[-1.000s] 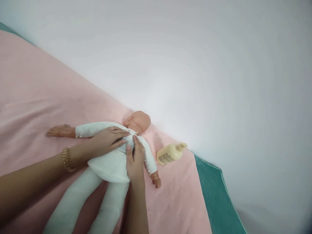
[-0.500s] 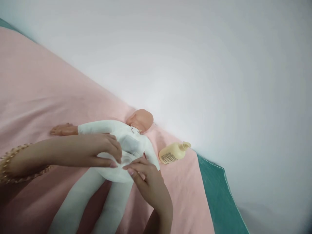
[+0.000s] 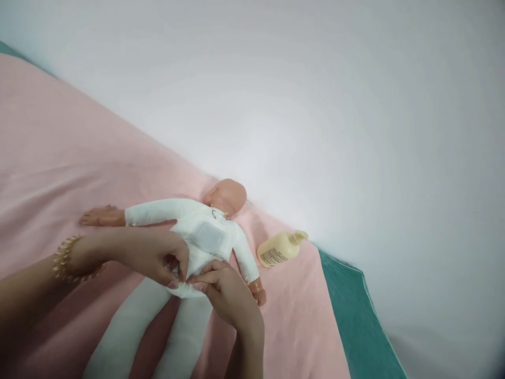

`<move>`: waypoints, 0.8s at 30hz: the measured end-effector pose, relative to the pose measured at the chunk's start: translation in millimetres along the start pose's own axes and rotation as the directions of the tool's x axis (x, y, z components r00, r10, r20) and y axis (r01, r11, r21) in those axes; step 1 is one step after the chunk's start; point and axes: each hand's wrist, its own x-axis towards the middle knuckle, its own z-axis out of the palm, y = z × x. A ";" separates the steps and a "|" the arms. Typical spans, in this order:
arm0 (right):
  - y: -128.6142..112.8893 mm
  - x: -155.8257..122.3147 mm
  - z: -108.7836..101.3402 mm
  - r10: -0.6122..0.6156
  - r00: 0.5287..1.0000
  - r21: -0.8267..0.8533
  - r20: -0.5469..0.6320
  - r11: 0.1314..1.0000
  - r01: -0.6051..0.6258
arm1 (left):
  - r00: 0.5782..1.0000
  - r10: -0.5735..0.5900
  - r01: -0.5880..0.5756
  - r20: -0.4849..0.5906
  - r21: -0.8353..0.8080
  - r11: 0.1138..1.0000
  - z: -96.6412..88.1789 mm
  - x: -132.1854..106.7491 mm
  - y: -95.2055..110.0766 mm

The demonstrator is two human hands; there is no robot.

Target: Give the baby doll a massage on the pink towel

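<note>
A baby doll (image 3: pixel 244 252) with a white cloth body lies on its back, its head turned away toward the wall. Around its hips is a white diaper (image 3: pixel 191 292), partly hidden by my fingers. My left hand (image 3: pixel 158 255), with a gold bracelet at the wrist, pinches the diaper's front at the waist. Close beside it, almost touching, my right hand (image 3: pixel 226 289) pinches the same front part between thumb and fingers. A grey patch (image 3: pixel 209 237) shows on the doll's chest above my hands.
A cream pump bottle (image 3: pixel 278 250) stands to the right of the doll. Pink cloth (image 3: pixel 79 137) lies beneath everything, with a green surface (image 3: pixel 351 300) showing at the right edge. A pale wall (image 3: pixel 315 105) rises behind.
Both hands have moved slightly down and left and drawn closer together. The diaper's front, spread wider before, is now gathered between my fingers; the doll's right-side arm has come into view.
</note>
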 end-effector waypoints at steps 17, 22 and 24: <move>15.0 6.9 -3.7 0.037 0.990 0.022 -0.138 0.999 -0.034 | 0.983 0.004 0.001 -0.183 0.027 1.000 29.1 12.6 -4.4; 23.7 10.9 -8.3 0.011 0.974 0.113 -0.227 0.993 0.015 | 0.999 0.031 -0.028 0.044 -0.069 0.997 -3.5 18.7 -4.6; 26.5 12.7 -9.4 0.028 0.959 0.148 -0.282 0.989 0.015 | 1.000 0.019 -0.019 0.006 -0.069 0.997 -7.8 20.7 -4.9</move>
